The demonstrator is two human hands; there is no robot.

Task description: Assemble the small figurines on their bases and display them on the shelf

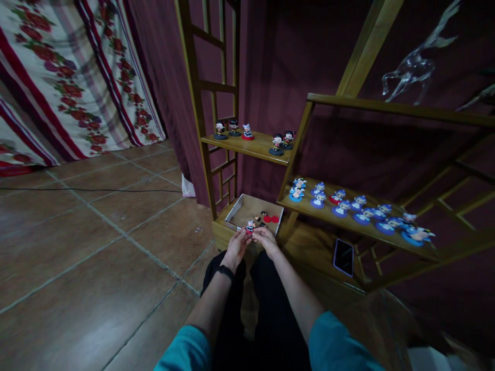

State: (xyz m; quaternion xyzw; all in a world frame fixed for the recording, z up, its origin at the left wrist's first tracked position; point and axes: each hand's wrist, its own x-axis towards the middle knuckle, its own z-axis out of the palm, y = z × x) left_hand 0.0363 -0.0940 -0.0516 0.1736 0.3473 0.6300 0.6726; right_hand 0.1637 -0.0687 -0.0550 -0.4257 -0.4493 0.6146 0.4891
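Note:
Both my hands meet low in the middle of the head view, around a small figurine [250, 225] with a pale head, dark body and red base. My left hand [237, 244] grips it from the left side. From the right, my right hand [265, 238] pinches it near the base. Just behind the fingers stands an open cardboard box [240, 215], holding several small dark figure parts and two red discs [270, 219]. A similar figurine on a red base [248, 132] stands on the upper shelf [257, 146], among dark-haired figurines [277, 144].
Rows of blue and purple figurines [342, 208] stand on the right shelf [328, 207]. Below lies a phone [344, 256]. A clear glass deer [415, 69] tops the shelf frame. A floral cloth [69, 77] hangs at left, and a black cable [93, 190] crosses the tiled floor.

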